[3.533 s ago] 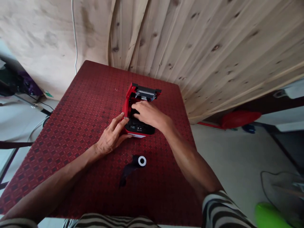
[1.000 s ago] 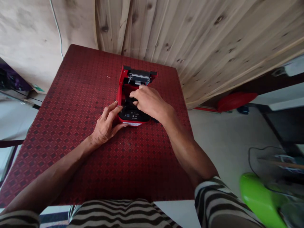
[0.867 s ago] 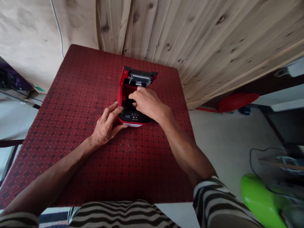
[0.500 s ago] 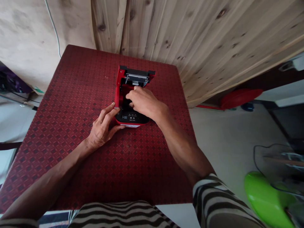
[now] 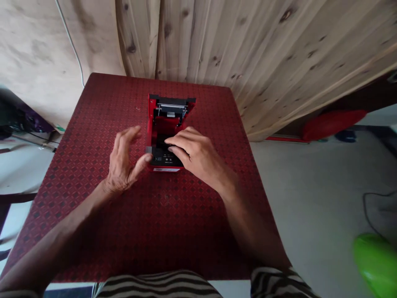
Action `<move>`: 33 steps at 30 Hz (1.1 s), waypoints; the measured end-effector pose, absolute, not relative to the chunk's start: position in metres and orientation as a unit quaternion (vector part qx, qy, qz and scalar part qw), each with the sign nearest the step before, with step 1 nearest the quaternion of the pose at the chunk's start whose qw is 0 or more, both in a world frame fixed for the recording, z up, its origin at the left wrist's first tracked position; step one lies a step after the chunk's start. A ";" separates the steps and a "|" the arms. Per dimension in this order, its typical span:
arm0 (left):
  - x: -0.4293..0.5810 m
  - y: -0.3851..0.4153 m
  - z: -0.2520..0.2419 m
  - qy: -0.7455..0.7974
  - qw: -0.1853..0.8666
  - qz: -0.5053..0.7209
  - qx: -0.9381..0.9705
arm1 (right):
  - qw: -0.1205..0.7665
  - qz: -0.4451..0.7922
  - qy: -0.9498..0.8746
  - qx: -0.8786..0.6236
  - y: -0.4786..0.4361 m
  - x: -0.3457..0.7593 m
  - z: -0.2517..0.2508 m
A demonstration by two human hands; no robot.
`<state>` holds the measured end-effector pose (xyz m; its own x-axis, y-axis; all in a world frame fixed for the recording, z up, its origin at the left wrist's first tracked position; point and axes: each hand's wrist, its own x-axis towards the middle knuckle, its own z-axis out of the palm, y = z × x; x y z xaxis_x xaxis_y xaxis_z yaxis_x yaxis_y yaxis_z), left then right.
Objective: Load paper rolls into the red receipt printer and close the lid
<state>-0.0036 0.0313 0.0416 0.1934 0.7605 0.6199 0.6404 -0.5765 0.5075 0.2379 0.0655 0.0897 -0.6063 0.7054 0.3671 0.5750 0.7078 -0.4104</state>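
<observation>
1. Printer [image 5: 166, 124], red and black with its lid [image 5: 172, 103] standing open, is sitting near the table's [image 5: 124, 231] far edge, midway across.
2. Right hand [image 5: 195, 155] is lying flat over the front panel, gripping nothing. Left hand [image 5: 124, 163] is hovering spread beside the left front corner.
3. Casing is appearing rigid, smooth and light, the hinged lid fragile. The body's sides are offering the safer hold.
4. Since the earlier frame, the left hand is lifting off the side and the right is leaving the compartment.

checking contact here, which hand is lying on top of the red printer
The right hand: it lies over the black front of the red printer, while the left hand is spread open beside it.
</observation>
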 end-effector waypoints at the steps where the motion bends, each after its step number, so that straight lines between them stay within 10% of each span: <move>1: -0.003 0.043 0.054 0.448 0.048 0.449 0.772 | 0.270 0.106 -0.886 -0.363 0.065 0.238 0.086; 9: 0.014 0.130 0.104 0.464 0.004 0.328 0.823 | 0.301 -0.008 -0.874 -0.382 0.052 0.235 0.072; 33: -0.004 0.049 0.047 0.347 0.063 0.368 0.860 | 0.268 -0.170 -0.862 -0.394 0.030 0.231 0.073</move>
<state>-0.0044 0.0492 0.0468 0.4881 0.6439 0.5893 0.5509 -0.7509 0.3642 0.2311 0.0304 0.0730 -0.5451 0.5885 0.5971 0.7714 0.6310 0.0823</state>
